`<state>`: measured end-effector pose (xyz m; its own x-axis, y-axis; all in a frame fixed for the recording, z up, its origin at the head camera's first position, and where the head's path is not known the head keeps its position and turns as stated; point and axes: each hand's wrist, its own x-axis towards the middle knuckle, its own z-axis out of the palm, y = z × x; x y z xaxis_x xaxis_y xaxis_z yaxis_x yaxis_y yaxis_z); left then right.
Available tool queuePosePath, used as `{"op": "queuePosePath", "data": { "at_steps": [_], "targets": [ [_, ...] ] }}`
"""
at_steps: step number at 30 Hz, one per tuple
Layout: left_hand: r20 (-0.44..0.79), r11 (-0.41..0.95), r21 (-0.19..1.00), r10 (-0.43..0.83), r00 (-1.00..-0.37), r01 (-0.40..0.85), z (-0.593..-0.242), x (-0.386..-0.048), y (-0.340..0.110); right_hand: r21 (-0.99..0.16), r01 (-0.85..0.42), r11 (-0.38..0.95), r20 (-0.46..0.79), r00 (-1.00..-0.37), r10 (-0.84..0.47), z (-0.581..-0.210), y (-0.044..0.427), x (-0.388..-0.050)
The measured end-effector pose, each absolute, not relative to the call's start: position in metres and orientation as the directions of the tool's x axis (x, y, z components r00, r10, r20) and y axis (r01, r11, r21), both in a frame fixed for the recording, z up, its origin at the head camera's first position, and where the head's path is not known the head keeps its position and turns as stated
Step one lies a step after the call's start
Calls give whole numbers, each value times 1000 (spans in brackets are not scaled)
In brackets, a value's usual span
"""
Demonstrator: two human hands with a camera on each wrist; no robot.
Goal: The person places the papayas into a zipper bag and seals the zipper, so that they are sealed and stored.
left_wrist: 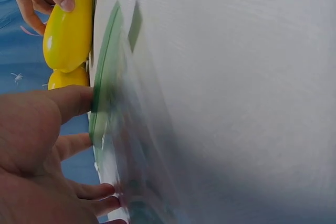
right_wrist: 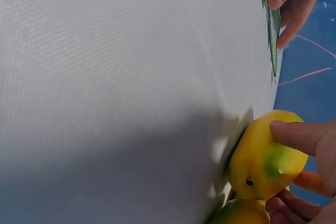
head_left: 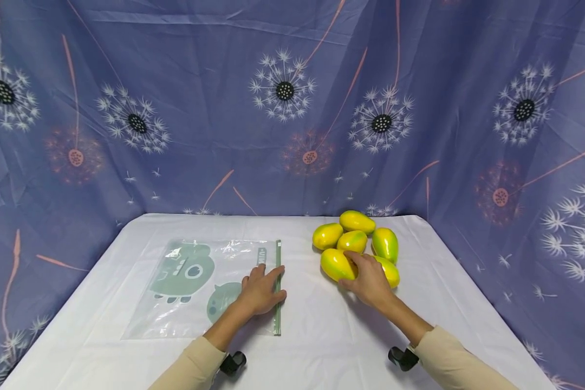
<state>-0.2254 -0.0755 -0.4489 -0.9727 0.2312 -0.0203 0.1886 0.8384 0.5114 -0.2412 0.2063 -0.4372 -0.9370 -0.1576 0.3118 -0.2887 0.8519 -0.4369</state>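
Observation:
A clear zip bag (head_left: 187, 319) with green monster prints and a green zip strip (head_left: 278, 303) lies flat on the left of the table. My left hand (head_left: 259, 291) rests on its right end with fingers spread; in the left wrist view, fingertips touch the bag beside the green strip (left_wrist: 105, 77). My right hand (head_left: 369, 279) grips a yellow mango (head_left: 335, 264) at the front left of a cluster, thumb on one side and fingers on the other. In the right wrist view this mango (right_wrist: 257, 161) shows a small dark mark and a green patch.
Behind and beside the held mango sit several more yellow-green mangoes, among them one at the back (head_left: 357, 221) and one at the right (head_left: 385, 245). A white cloth covers the table (head_left: 317, 346). A blue dandelion-print curtain (head_left: 214, 108) hangs around its back and sides.

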Motion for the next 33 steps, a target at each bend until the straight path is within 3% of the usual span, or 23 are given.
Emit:
{"op": "queuePosePath", "data": {
  "at_steps": [8, 28, 33],
  "targets": [
    [57, 821, 532, 210, -976, 208, -451, -229, -77, -450, -292, 844, 314, -936, -156, -437, 204, -243],
    [66, 782, 601, 154, -986, 162, -452, -234, -81, -387, -322, 864, 331, -923, -195, -440, 201, -237],
    [161, 724, 633, 225, -961, 275, -456, -236, -86, -375, -331, 866, 358, -913, -195, -443, 201, -236]
  ]
}}
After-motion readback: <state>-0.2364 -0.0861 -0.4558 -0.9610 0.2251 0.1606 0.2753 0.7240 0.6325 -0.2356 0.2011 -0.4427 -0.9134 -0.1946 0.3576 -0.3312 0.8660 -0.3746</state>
